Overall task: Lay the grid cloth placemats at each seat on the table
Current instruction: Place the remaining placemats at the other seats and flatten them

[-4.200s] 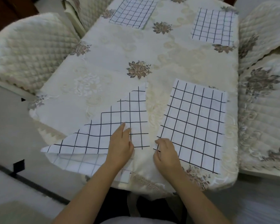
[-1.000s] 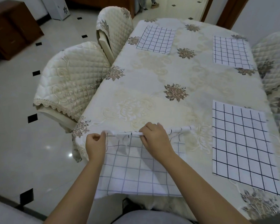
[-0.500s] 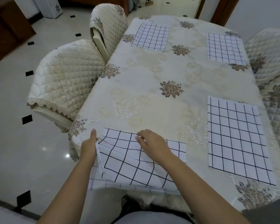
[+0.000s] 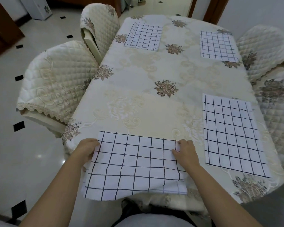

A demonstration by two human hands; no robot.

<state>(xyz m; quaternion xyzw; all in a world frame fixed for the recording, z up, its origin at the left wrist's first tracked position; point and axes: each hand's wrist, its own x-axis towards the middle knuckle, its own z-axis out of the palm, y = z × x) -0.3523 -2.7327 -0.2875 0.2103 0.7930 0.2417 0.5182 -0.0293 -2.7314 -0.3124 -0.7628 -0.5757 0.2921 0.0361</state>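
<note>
The near placemat (image 4: 134, 164) lies at the near left of the desk (image 4: 154, 108), and its near edge droops over the desk's rim toward the person. An under layer peeks out at its near right corner. The left hand (image 4: 87, 149) pinches the mat's left edge and the right hand (image 4: 185, 151) pinches its right edge, both close to the far corners. The fingers (image 4: 92, 143) are curled onto the cloth with nothing else in them.

The step in hand looks like the final placing. To do it well, keep both pinches level and draw the cloth taut between them, so the wavy grid lines straighten. Then slide it away from the rim until no part hangs off. Next press it flat from the middle outward and tuck the stray layer under.

The mat at the right (image 4: 231, 133) lies flat and makes a good guide — match its gap from the desk's rim. Beyond it, the far left mat (image 4: 143, 36) and the far right mat (image 4: 217, 45) are already down. So this one appears to be the last.
</note>
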